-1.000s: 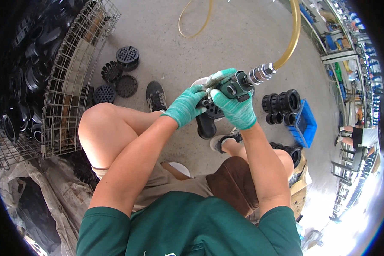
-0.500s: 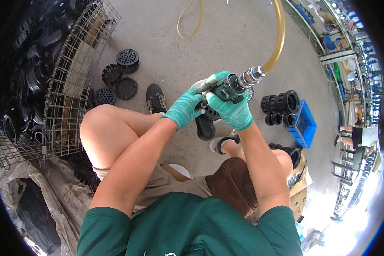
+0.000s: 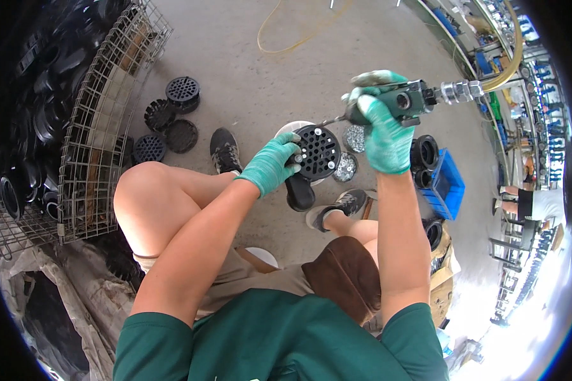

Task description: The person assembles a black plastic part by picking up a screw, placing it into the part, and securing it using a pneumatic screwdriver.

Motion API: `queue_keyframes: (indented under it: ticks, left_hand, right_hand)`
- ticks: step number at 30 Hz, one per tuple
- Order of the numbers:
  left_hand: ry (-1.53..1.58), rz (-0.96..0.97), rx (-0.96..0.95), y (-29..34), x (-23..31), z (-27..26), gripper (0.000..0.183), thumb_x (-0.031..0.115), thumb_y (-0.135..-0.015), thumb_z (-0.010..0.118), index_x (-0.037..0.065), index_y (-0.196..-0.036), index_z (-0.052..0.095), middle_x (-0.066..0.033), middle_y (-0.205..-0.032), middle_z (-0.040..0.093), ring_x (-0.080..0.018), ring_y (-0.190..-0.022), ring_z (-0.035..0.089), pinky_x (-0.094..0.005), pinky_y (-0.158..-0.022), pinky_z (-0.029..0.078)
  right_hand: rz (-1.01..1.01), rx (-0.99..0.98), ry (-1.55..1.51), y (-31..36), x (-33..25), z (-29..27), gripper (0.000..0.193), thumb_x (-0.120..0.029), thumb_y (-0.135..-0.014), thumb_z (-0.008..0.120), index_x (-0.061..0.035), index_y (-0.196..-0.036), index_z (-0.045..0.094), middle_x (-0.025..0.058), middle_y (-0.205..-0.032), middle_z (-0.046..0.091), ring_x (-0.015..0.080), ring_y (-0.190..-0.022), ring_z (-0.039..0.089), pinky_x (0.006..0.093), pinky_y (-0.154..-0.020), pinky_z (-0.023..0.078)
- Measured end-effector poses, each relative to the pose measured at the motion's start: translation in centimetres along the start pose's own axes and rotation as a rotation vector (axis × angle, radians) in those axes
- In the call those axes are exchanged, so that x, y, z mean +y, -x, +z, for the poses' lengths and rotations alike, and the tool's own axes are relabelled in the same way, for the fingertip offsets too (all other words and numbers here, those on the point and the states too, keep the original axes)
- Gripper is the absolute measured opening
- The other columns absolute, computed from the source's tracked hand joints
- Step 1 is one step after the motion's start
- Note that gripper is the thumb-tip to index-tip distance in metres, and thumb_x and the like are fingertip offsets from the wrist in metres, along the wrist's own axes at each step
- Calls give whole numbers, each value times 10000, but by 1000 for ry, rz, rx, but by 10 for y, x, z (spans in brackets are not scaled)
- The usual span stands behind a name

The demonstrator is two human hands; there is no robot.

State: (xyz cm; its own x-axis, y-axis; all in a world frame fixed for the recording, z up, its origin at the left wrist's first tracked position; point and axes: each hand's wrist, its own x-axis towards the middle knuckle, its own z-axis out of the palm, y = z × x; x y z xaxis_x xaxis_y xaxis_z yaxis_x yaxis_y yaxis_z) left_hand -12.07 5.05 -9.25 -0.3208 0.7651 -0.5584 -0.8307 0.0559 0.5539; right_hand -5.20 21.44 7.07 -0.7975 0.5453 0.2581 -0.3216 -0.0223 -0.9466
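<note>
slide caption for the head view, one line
Gloved left hand holds a round black grate; the right hand grips a green power tool, its bit pointing toward the grate.

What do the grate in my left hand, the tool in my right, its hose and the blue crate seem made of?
Grate: probably moulded plastic, black and fairly matte, with neat, regular holes.
Tool: dark green, angular casing, perhaps painted metal; hard plastic is possible.
Hose: likely flexible plastic, yellowish, glossy and smoothly curving.
Crate: probably plastic, smooth and evenly blue.
</note>
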Motion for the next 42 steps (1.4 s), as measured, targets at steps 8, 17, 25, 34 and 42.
queue_keyframes:
  ticks: [8,17,25,34,42]
  left_hand:
    - [-801,756,-152,-35,-35,-40,272,67,-947,622,146,-1203,574,-32,-999,545,-160,-929,570,-326,-790,556]
    - [-1272,603,35,-10,-9,-3,608,-6,-718,838,17,-1243,531,-66,-1143,533,-197,-908,587,-306,-875,577]
    - [-398,226,99,-11,-21,10,424,25,-883,681,99,-1246,476,-24,-1072,476,-162,-972,520,-344,-762,610]
    - [-72,130,150,-3,-13,24,378,78,-841,749,110,-1155,541,-52,-1161,505,-226,-1057,530,-392,-856,610]
    - [-1177,678,200,-10,-31,-4,634,184,-594,953,40,-1110,613,-208,-1398,513,-380,-1227,537,-437,-1059,479]
  right_hand:
    - [16,87,76,-4,36,-28,352,55,-885,641,-36,-1220,583,131,-1106,693,185,-893,693,312,-798,572]
    - [33,51,73,-1,56,-24,348,67,-874,641,-52,-1197,593,101,-1082,706,126,-866,672,285,-767,561]
    - [66,-101,132,-4,57,-30,266,85,-818,654,-59,-1039,622,73,-961,700,153,-892,676,295,-772,562]
    - [74,-121,134,-8,60,-35,275,32,-828,662,-65,-1081,615,95,-975,689,171,-878,669,326,-745,584]
    - [83,-140,174,-11,60,-31,284,14,-828,674,-56,-1098,614,111,-999,698,188,-884,687,330,-772,582]
